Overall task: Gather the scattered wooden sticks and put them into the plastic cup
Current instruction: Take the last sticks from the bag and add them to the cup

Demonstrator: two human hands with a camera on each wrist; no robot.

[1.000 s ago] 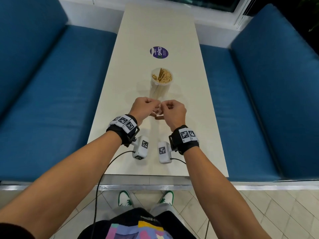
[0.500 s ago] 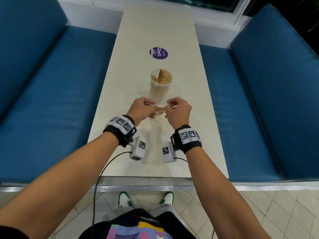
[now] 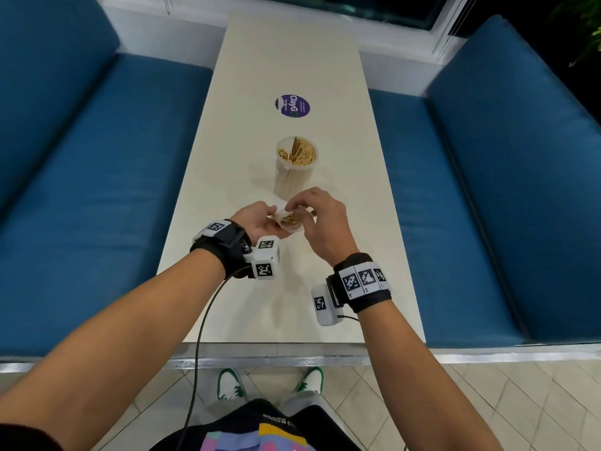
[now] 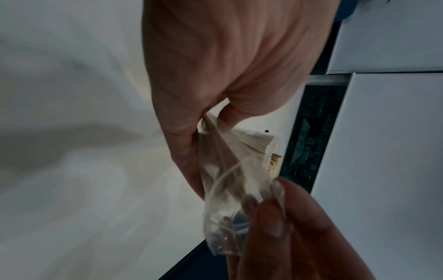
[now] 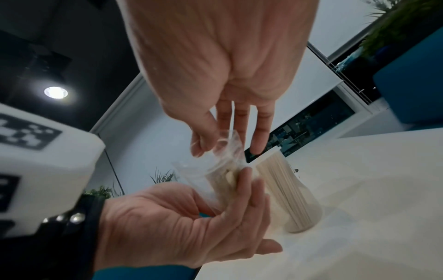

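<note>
Cup (image 3: 296, 164) stands upright mid-tabletop (image 3: 286, 53), already packed with sticks (image 3: 297, 152), their ends up at the rim. No loose sticks visible on the tabletop, so the task looks nearly done; what's left seems to be one small bundle (image 3: 290, 219) in a clear wrapper (image 4: 230, 181), held just in front of the cup. Left hand (image 3: 260, 219) lies palm-up, fingers curled round the bundle. Right hand (image 3: 320, 219) pinches the wrapper top with its fingertips, other fingers spread. Versus half a second ago: left hand has rolled palm-up, bundle ends now face up, right hand has lifted above it. Purple sticker (image 3: 292, 105) lies beyond the cup.
</note>
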